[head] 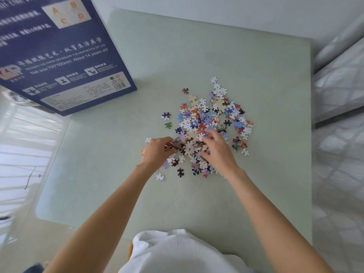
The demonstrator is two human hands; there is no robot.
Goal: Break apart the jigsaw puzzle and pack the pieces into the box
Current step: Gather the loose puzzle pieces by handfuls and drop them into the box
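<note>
The left hand had its fingers curled round a few brown pieces. The right hand lay with fingers spread on the heap of loose pieces, which stretched away beyond the fingertips. Further off, left of both hands, the dark-blue box was tilted over the pale-green table.
</note>
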